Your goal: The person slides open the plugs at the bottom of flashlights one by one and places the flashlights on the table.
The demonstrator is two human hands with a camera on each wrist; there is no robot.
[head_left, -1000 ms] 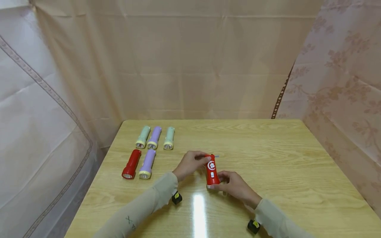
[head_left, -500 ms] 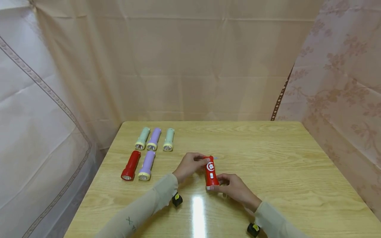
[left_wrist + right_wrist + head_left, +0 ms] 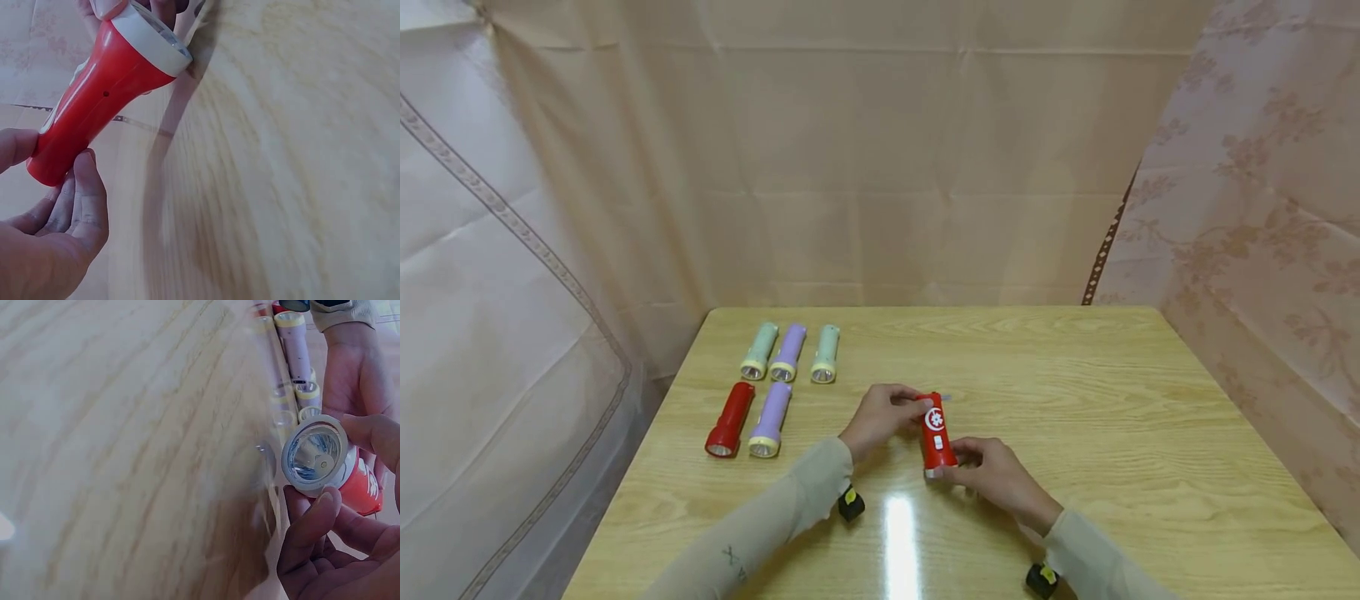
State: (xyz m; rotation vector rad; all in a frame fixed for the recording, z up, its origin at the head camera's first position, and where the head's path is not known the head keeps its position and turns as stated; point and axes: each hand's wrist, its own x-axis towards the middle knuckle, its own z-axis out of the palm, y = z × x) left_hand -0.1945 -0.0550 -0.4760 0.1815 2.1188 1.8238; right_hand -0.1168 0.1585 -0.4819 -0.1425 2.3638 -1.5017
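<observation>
A red flashlight point(image 3: 937, 433) with a white emblem and a white switch is held between both hands over the table. My left hand point(image 3: 882, 418) pinches its tail end between thumb and fingers. At the wide white-rimmed head, my right hand point(image 3: 997, 477) grips with thumb and fingers. The left wrist view shows the red body point(image 3: 94, 94) tilted, its head raised off the wood. Facing the right wrist camera is the round lens point(image 3: 315, 456) with its shiny reflector, which looks unlit. A thin strap sticks out at the tail.
Left on the table point(image 3: 1112, 417) lie two green flashlights, one point(image 3: 760, 350) at the far left and one point(image 3: 826, 353) farther right. Two purple flashlights, one behind point(image 3: 789, 353) and one in front point(image 3: 771, 419), lie near another red flashlight point(image 3: 731, 419). Curtains surround the table.
The red flashlight has shifted very slightly between the hands, its head end a little to the right. Both hands keep their grip. The other flashlights lie as before.
</observation>
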